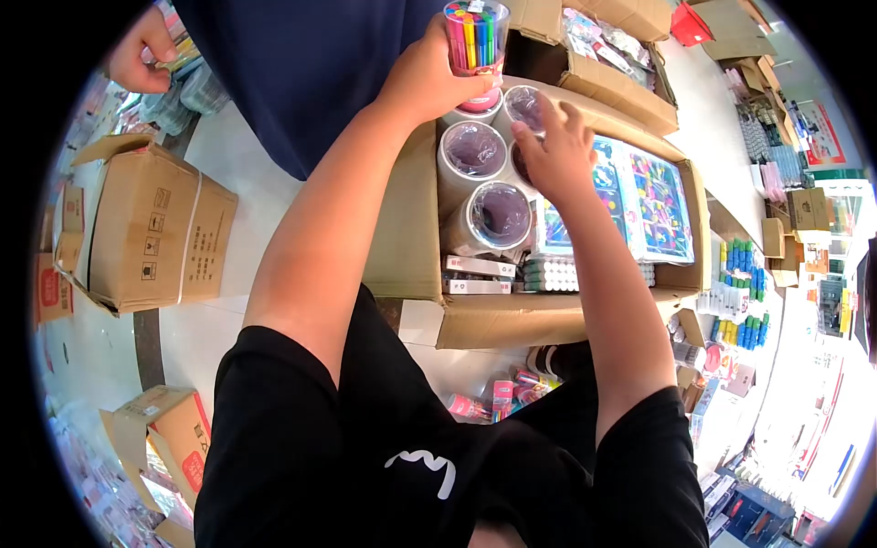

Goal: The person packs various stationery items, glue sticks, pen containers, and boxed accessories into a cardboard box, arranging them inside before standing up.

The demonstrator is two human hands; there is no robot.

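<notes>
My left hand [429, 80] is closed around a clear plastic tub of coloured markers [475, 41], held upright at the far left corner of an open cardboard box [402, 228]. Over the box, my right hand [555, 151] has its fingers apart, at several white cylinders wrapped in clear plastic [461, 190]. Whether its fingertips touch them I cannot tell. A pink-topped container [480, 105] is partly hidden beneath my left hand. To the right in the box lie blue flat packs with colourful pictures [658, 205]. White-ended cylinders in rows [551, 274] and small white cartons [478, 274] lie nearer me.
Another person in dark blue clothing [301, 64] stands close at the far left; their hand [142, 50] shows there. A strapped carton [164, 228] stands on the left floor. Behind my box is another open carton [617, 87]. Pink containers [502, 397] lie on the floor by my legs.
</notes>
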